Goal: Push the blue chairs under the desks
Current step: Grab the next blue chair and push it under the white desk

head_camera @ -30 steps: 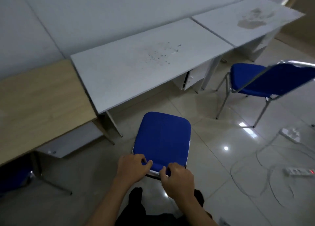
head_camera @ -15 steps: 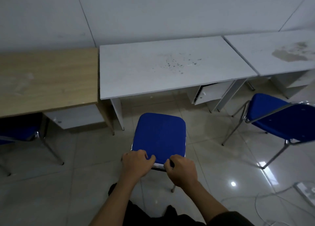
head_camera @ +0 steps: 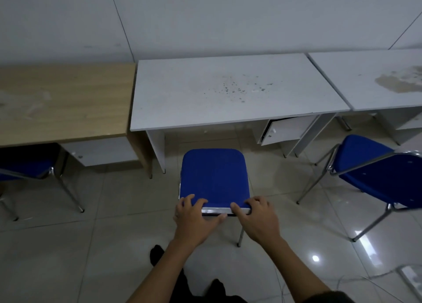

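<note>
A blue chair with a chrome frame stands on the tiled floor in front of the white desk, facing its open knee space. My left hand and my right hand both grip the top rail of its backrest, left and right of the middle. A second blue chair stands out on the floor at the right, before another white desk. A third blue chair sits partly under the wooden desk at the left.
A drawer unit hangs under the white desk's right side, its door ajar. A white desk leg panel stands left of the chair. A power strip and cables lie on the floor at the lower right. My feet are below.
The view has swung left and squared up to the middle white desk. The chair in my hands now points straight at the desk's opening and sits nearer to it.
</note>
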`<control>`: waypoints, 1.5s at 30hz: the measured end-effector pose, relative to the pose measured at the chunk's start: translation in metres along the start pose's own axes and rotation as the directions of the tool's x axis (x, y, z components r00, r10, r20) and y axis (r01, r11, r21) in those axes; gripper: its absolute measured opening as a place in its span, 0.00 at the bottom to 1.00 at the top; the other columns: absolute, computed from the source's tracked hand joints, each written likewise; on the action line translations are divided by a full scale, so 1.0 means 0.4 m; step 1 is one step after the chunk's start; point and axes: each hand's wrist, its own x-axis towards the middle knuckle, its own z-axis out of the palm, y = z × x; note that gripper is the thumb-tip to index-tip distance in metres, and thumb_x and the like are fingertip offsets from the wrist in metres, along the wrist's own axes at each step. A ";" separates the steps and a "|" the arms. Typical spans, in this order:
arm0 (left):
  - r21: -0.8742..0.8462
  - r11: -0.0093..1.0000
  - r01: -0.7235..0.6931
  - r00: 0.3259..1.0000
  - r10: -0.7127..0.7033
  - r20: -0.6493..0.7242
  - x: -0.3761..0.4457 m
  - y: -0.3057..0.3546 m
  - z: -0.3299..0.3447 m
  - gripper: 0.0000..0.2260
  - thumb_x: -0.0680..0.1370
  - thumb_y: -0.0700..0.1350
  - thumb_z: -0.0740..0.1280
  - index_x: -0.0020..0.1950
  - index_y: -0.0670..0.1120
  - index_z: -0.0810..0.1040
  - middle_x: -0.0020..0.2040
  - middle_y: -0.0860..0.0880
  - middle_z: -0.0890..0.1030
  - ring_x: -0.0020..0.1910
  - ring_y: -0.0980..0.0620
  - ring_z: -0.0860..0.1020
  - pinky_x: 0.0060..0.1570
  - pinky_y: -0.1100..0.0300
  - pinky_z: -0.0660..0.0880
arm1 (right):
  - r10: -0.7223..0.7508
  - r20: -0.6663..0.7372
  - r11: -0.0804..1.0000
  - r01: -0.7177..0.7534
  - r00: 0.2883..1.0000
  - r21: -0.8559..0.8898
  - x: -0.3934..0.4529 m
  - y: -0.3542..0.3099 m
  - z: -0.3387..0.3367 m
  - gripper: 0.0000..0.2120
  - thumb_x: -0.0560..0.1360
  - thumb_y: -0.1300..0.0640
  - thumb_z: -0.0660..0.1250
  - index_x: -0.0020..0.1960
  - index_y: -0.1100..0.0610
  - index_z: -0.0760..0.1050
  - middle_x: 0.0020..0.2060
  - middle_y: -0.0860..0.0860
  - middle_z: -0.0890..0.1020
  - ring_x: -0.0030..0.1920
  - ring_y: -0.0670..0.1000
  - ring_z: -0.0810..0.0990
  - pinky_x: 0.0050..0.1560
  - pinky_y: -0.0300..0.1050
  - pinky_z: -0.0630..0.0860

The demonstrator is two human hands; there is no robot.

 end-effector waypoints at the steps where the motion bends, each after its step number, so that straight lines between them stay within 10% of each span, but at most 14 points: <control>1: -0.010 1.000 0.008 1.000 -0.008 -0.023 0.002 0.000 0.004 0.43 0.63 0.83 0.60 0.69 0.59 0.75 0.79 0.51 0.61 0.78 0.45 0.54 0.73 0.38 0.65 | -0.012 0.010 0.999 0.012 1.000 0.040 -0.002 0.002 0.004 0.40 0.69 0.17 0.51 0.61 0.44 0.79 0.68 0.47 0.75 0.69 0.53 0.70 0.66 0.58 0.73; 8: -0.101 0.995 0.027 0.997 -0.034 -0.071 0.071 0.002 0.012 0.40 0.57 0.87 0.60 0.59 0.64 0.78 0.79 0.56 0.59 0.76 0.46 0.52 0.71 0.37 0.67 | -0.029 -0.033 0.990 0.034 0.999 0.134 0.062 -0.007 0.006 0.41 0.62 0.11 0.52 0.55 0.40 0.79 0.84 0.52 0.55 0.83 0.58 0.42 0.75 0.71 0.56; 21: -0.191 0.982 0.003 0.992 -0.026 -0.121 0.358 0.089 -0.049 0.29 0.65 0.74 0.73 0.59 0.60 0.80 0.79 0.53 0.61 0.76 0.48 0.52 0.70 0.45 0.68 | -0.077 0.032 0.987 0.071 0.997 0.145 0.392 -0.072 -0.063 0.39 0.64 0.14 0.55 0.56 0.43 0.79 0.83 0.53 0.57 0.83 0.57 0.44 0.76 0.70 0.57; 45: -0.192 0.980 0.060 0.981 -0.093 -0.169 0.897 0.214 -0.195 0.35 0.60 0.82 0.66 0.58 0.62 0.79 0.77 0.54 0.64 0.76 0.44 0.56 0.70 0.41 0.68 | -0.130 0.029 0.986 0.126 0.991 0.110 0.978 -0.243 -0.150 0.47 0.60 0.09 0.49 0.57 0.43 0.80 0.81 0.51 0.64 0.82 0.57 0.51 0.73 0.71 0.63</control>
